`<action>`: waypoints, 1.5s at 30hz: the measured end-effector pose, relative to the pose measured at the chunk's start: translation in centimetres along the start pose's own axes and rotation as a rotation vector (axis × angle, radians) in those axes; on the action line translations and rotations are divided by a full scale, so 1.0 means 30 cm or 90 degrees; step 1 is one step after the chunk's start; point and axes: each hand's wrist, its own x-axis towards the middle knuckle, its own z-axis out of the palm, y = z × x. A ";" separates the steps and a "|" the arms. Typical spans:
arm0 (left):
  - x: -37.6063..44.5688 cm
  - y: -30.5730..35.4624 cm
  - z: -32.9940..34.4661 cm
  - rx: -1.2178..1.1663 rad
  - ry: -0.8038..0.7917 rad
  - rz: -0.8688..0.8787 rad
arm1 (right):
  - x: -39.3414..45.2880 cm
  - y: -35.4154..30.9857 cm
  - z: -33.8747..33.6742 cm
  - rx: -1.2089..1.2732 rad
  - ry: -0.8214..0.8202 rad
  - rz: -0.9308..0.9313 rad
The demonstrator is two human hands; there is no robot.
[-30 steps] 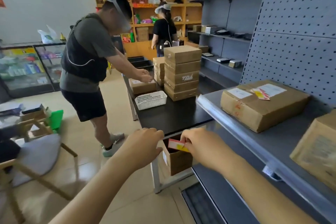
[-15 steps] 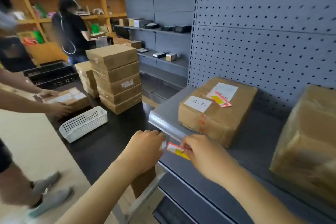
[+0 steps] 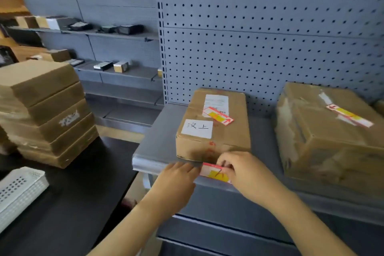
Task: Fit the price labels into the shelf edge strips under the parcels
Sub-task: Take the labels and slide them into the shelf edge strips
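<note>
Now, at the shelf front:
Price label [image 3: 215, 174]: red, white and yellow card, lying along the shelf edge strip [image 3: 152, 164], directly below the front face of the left parcel [image 3: 213, 129]; whether it is seated in the strip cannot be told.
Right hand [image 3: 247, 174]: fingers closed on the label's right end, thumb and fingertips pinching it from above; the hand covers that end.
Left hand [image 3: 176, 183]: fingertips together, pressed on the strip just left of the label, touching or almost touching its left edge; it grips nothing visible.
Label vs. hands: it sits between the two, with its middle exposed.
Left parcel: brown carton on the grey shelf [image 3: 158, 135], with a white handwritten sticker and a red-yellow tag on top.
Right parcel [image 3: 330, 137]: larger taped carton, same shelf, apart from the first, well right of the hands.
Worktop [image 3: 68, 203]: black, left of the shelf, carrying a stack of cartons [image 3: 45, 110] and a white perforated basket [image 3: 19, 190].
</note>
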 end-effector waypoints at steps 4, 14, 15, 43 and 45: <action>0.010 -0.028 0.011 -0.023 0.015 0.045 | -0.026 -0.015 0.012 0.014 0.066 0.074; -0.002 -0.008 0.016 -0.047 -0.002 0.043 | 0.007 -0.087 0.078 0.105 0.173 0.074; -0.011 -0.002 0.006 -0.060 -0.006 0.049 | 0.011 -0.089 0.087 0.087 0.164 0.076; 0.140 0.268 -0.192 0.022 -0.011 0.196 | -0.236 0.098 0.026 -0.120 0.239 0.275; 0.188 0.350 -0.209 0.023 0.013 0.260 | -0.326 0.162 -0.007 -0.132 0.238 0.336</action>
